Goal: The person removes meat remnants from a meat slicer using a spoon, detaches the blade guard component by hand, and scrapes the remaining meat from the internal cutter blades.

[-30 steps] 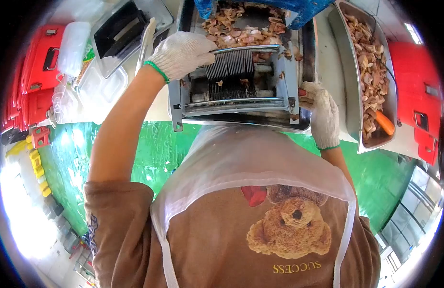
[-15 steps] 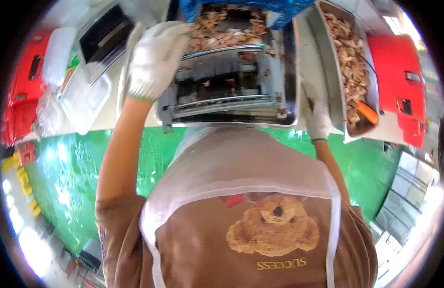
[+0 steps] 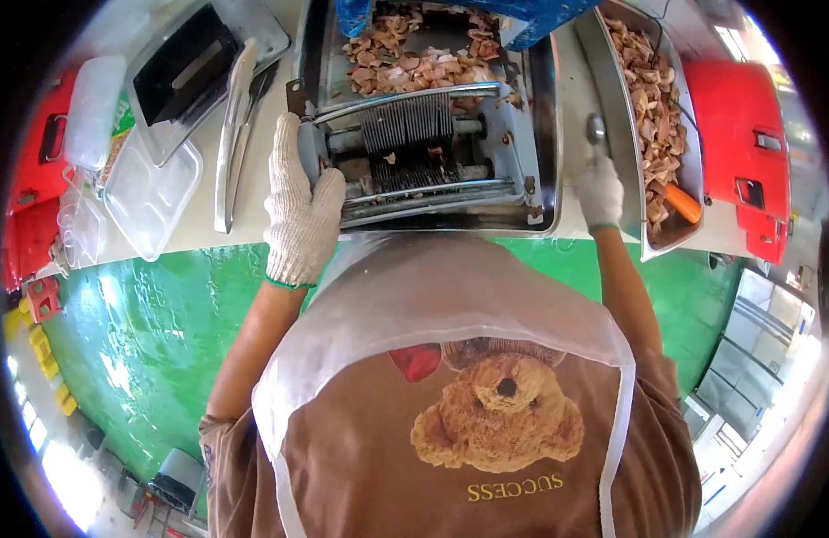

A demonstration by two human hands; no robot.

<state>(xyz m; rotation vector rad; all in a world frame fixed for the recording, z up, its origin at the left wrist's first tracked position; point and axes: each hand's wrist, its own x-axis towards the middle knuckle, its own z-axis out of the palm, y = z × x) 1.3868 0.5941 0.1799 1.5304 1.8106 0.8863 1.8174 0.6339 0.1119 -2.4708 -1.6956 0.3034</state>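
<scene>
My left hand (image 3: pixel 304 211), in a white knitted glove, lies against the left side of the metal blade unit (image 3: pixel 423 152), its thumb apart from the fingers. Rows of thin blades with bits of meat show in the unit, which rests over a metal tray (image 3: pixel 547 117). Sliced meat (image 3: pixel 414 67) lies behind the blades. My right hand (image 3: pixel 600 193), also gloved, is closed around a metal tool (image 3: pixel 596 130) with a rounded shiny end, between the tray and a long steel pan (image 3: pixel 612 90).
Sliced meat (image 3: pixel 652 108) and an orange handle (image 3: pixel 682 203) are in the right pan. Red crates (image 3: pixel 735 134) stand beyond it. Long knives (image 3: pixel 231 152), a clear plastic lid (image 3: pixel 155 193) and a black tray (image 3: pixel 186 72) lie at left. Blue material (image 3: pixel 540 18) hangs over the back.
My left hand has come down from the unit's top to its left side. My right hand has left the unit's right corner and taken hold of the metal tool. The view has shifted.
</scene>
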